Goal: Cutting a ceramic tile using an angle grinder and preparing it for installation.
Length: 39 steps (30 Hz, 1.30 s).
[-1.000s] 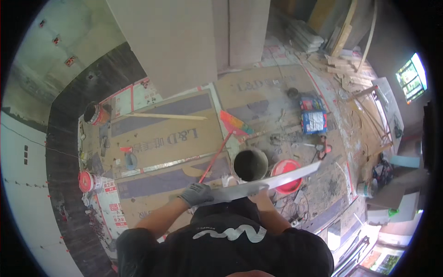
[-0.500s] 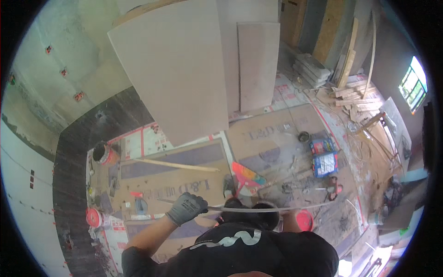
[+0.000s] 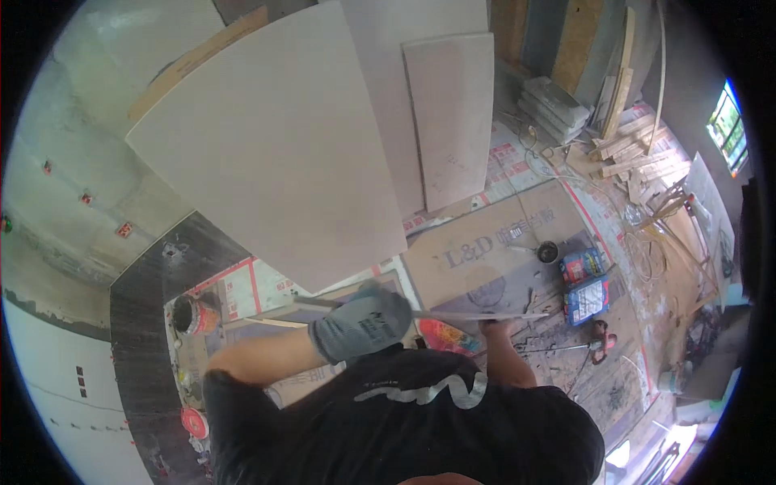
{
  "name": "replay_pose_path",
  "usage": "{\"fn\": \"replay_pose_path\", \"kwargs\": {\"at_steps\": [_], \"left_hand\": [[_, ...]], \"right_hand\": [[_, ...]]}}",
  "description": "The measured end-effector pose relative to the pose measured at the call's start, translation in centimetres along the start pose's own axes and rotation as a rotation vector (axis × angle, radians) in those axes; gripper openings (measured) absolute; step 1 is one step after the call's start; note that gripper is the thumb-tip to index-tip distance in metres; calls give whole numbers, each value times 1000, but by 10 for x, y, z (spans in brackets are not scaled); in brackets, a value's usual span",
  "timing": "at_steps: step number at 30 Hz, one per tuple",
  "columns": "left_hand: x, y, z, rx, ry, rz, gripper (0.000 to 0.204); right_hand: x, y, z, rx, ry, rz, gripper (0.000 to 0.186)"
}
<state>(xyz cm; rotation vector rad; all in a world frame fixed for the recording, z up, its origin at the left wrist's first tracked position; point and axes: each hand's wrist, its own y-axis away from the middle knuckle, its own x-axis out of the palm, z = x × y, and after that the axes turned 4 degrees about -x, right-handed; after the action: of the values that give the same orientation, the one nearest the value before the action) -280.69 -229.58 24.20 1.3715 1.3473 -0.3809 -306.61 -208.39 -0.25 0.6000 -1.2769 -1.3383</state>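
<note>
A long, thin, pale strip (image 3: 449,315) lies crosswise in front of my chest, seen nearly edge-on; I cannot make out its material. My left hand (image 3: 364,325), in a grey work glove, is closed round it left of its middle, with the fingers blurred. Farther right along it, my right hand (image 3: 496,327) grips from below, its fingers partly hidden by the strip. Just beyond my left hand, a large pale slab (image 3: 275,153) stands tilted. To its right, a smaller pale slab (image 3: 453,121) leans upright.
Printed protective boards (image 3: 501,242) cover the floor. A bucket (image 3: 194,315) stands at left, a red-lidded pail (image 3: 194,422) nearer. At right lie blue-and-red bags (image 3: 585,287), a dark bowl (image 3: 548,252), a red-handled power mixer (image 3: 600,343) and wood scraps (image 3: 634,153). An orange-and-red dustpan (image 3: 446,335) lies behind the strip.
Both hands have risen and moved away from my body with the strip. My right hand has come into view. I have leaned forward, and the large slab appears closer.
</note>
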Motion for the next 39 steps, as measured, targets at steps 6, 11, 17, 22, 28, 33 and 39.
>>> {"fn": "replay_pose_path", "kwargs": {"at_steps": [6, 11, 17, 22, 28, 33, 39], "left_hand": [[-105, -65, 18, 217, -258, -222, 31], [-182, -138, 57, 206, -381, -280, 29], [-258, -229, 108, 230, -310, -318, 29], [-312, -302, 102, 298, -314, -489, 26], [-427, -386, 92, 257, -464, -581, 21], [-503, -461, 39, 225, -561, -636, 16], [-551, -542, -61, 134, -615, -482, 15]], "right_hand": [[28, -33, 152, -219, -128, 146, 72], [111, -79, 231, -326, -193, 139, 74], [226, -102, 273, -335, -208, 109, 78], [300, -134, 347, -342, -195, 161, 81], [456, -225, 411, -372, -28, 158, 93], [565, -286, 429, -149, -37, 151, 102], [571, -266, 492, 1, 349, 218, 88]]}}
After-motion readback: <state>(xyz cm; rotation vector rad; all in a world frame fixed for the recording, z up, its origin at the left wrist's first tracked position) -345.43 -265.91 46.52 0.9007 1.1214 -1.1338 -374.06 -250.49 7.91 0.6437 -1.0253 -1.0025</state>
